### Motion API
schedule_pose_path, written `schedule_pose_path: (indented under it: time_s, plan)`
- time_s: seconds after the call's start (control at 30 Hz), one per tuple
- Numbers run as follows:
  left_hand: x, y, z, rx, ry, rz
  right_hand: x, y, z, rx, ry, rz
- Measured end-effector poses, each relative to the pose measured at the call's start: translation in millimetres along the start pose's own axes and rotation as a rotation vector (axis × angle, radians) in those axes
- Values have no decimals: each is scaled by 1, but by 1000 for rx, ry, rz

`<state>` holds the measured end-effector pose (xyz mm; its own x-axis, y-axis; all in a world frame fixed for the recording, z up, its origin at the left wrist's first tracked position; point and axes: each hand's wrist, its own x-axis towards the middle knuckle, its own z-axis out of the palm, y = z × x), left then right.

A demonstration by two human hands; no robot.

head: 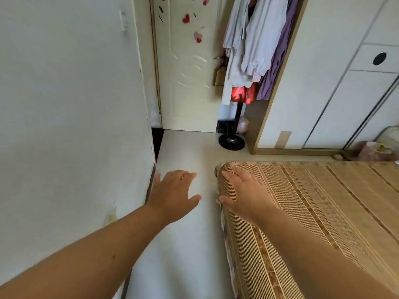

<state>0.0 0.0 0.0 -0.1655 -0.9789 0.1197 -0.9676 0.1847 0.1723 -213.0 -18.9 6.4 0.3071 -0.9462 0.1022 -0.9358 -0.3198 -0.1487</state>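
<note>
Looking down through the head view, which is the only angle here, I'd say this is right at the start of dealing with the bamboo mat, or maybe a last check of it, honestly hard to call. The mat lies flat over the bed and reaches right up to the near corner, where it curves down over the edge, and from what shows it looks smooth, with no folds or lifted bits. The right hand rests on that corner with its fingers laid out flat and a little spread, thumb down along the edge, so it's touching or pressing rather than pinching anything. The left hand is spread wide too and holds nothing; it hangs over the pale floor in the gap between the wall and the bed, just beside the mat's corner but not on it. So nothing is lifted, rolled or gripped yet, and my guess is that whatever moving or straightening is planned is all left to do. Further off there's a door with heart stickers, a loaded coat stand and a wardrobe, none of them involved.
</note>
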Motion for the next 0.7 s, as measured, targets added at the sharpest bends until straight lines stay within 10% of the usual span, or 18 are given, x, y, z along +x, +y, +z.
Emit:
schedule_pose_path:
  time_s: [0.7]
  plan:
    - [367, -77, 44, -107, -73, 36, 359, 129, 33, 91, -105, -21]
